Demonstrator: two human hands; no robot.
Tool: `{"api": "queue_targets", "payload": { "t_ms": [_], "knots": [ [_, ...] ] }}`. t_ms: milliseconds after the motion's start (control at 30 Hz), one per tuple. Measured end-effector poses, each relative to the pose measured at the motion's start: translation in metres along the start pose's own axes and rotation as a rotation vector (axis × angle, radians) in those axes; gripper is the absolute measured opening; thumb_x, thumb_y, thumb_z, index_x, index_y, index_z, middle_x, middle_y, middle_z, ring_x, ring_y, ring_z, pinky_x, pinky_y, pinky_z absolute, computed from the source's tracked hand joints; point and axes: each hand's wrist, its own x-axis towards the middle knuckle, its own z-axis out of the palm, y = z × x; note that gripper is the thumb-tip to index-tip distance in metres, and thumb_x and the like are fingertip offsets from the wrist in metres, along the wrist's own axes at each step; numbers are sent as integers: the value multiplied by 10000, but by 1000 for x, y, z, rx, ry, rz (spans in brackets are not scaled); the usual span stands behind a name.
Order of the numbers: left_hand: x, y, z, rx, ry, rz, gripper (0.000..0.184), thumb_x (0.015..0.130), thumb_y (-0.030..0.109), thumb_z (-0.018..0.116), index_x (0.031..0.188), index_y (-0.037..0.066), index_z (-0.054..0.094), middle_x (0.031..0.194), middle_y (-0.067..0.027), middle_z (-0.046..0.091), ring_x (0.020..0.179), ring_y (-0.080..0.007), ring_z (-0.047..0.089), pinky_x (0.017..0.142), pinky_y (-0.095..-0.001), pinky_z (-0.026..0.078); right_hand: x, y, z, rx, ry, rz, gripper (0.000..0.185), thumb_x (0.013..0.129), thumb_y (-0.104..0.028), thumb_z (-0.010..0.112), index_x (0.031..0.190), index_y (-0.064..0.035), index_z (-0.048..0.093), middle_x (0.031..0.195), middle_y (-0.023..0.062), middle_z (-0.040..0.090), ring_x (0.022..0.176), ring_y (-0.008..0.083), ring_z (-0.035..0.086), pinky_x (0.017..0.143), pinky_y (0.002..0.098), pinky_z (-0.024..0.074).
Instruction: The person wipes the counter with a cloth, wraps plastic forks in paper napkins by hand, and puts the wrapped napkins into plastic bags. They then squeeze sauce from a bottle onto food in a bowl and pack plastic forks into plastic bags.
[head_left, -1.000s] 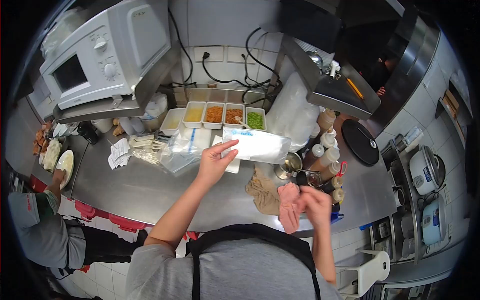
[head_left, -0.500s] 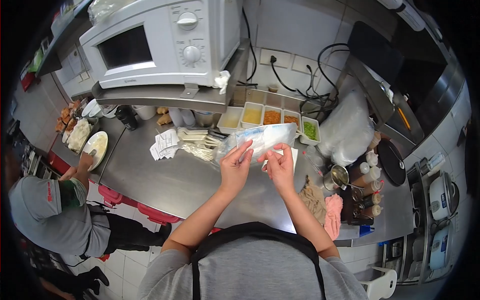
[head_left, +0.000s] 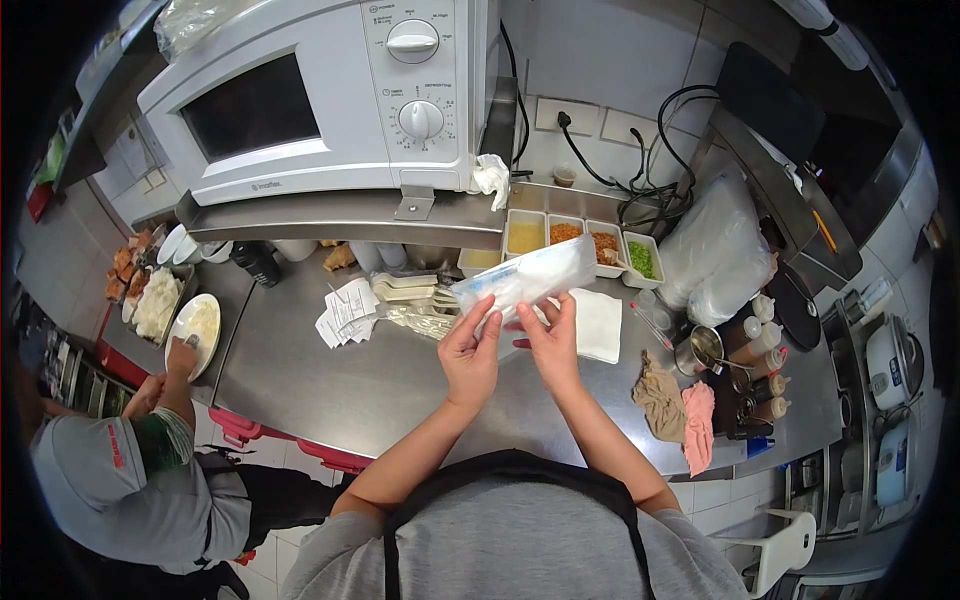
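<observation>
A clear plastic packet point(head_left: 540, 272) with white contents and faint blue print is held up over the steel counter, tilted with its right end higher. My left hand point(head_left: 470, 355) grips its lower left edge between thumb and fingers. On the lower right part, my right hand point(head_left: 550, 345) pinches the same packet. Behind and right of my right hand lies a stack of white paper sheets point(head_left: 598, 330). Wrapped plastic cutlery point(head_left: 415, 300) sits left of the packet, beside printed paper slips point(head_left: 347, 313). What exactly the packet contains I cannot make out.
Food trays point(head_left: 565, 235) line the back wall. A microwave point(head_left: 330, 100) stands on a shelf above. Cloths point(head_left: 660, 400), a metal pot point(head_left: 697, 352) and sauce bottles point(head_left: 765, 345) stand at right. A co-worker point(head_left: 130, 470) at left handles a plate point(head_left: 195, 335).
The packet has tilted more steeply and looks more gathered. My right fingers, earlier loosely curled near its lower edge, now press on it. The camera view has shifted, uncovering the white sheets.
</observation>
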Motion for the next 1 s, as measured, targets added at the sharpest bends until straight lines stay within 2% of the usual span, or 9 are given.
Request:
{"api": "queue_targets", "payload": {
  "t_ms": [133, 267, 367, 400, 433, 567, 600, 800, 1000],
  "knots": [
    [-5, -12, 2, -211, -5, -88, 352, 873, 58, 658, 1214, -4, 595, 906, 14, 613, 740, -28, 507, 656, -164, 411, -4, 1, 6, 329, -69, 126, 181, 894, -171, 644, 997, -37, 578, 931, 32, 647, 792, 91, 613, 699, 281, 543],
    [-7, -18, -1, -437, -78, -83, 473, 885, 12, 607, 1332, -5, 453, 1205, -103, 522, 1100, -139, 502, 937, -254, 387, 8, -6, -15, 296, -62, 222, 145, 868, -158, 677, 785, -48, 635, 842, 9, 648, 781, 92, 606, 714, 279, 529],
    [5, -33, -17, -114, -137, 154, 571, 843, 57, 655, 1356, 24, 406, 1390, -171, 359, 1268, -230, 388, 1041, -356, 322, 25, 8, -63, -253, -189, 193, 139, 839, -132, 696, 756, -35, 639, 766, 8, 647, 748, 115, 619, 689, 291, 517],
    [10, -26, -26, 35, -219, 266, 602, 821, 84, 680, 1354, 37, 405, 1422, -174, 310, 1307, -262, 340, 1060, -392, 299, 24, 6, -64, -539, -191, -121, 119, 779, -90, 715, 729, -14, 639, 729, 60, 657, 679, 169, 638, 638, 311, 507],
    [14, -21, -29, 185, -300, 378, 633, 799, 110, 706, 1353, 51, 404, 1453, -177, 262, 1345, -294, 292, 1079, -427, 277, 23, 2, -68, -679, -253, -143, 111, 764, -80, 714, 734, -7, 637, 727, 82, 655, 668, 189, 641, 633, 318, 508],
    [24, 10, -19, 545, -667, 419, 703, 691, 321, 803, 1296, 157, 484, 1466, -87, 275, 1367, -342, 218, 1097, -572, 88, 11, -26, -59, -1005, -454, -186, 100, 724, -49, 710, 747, 10, 634, 735, 147, 645, 650, 248, 645, 624, 326, 506],
    [25, 3, -15, 498, -671, 419, 544, 675, 371, 801, 1139, 159, 611, 1331, -66, 474, 1321, -290, 325, 1090, -594, 12, 8, -30, -55, -1030, -491, -190, 98, 719, -44, 709, 748, 12, 634, 740, 158, 642, 652, 258, 644, 624, 324, 505],
    [32, -35, -21, 371, -810, 73, 186, 749, 326, 755, 751, 144, 717, 863, 5, 683, 1114, -177, 560, 1107, -572, 27, -2, -41, -52, -810, -378, -122, 134, 740, -14, 691, 840, 8, 605, 735, 125, 617, 665, 244, 619, 637, 319, 496],
    [32, -40, -24, 328, -786, -29, 186, 756, 332, 757, 774, 150, 726, 914, -10, 686, 1095, -174, 575, 1121, -529, 54, -8, -39, -49, -850, -429, -404, 150, 743, 33, 683, 853, -18, 595, 863, 102, 507, 811, 235, 562, 698, 311, 470]
  ]
}}
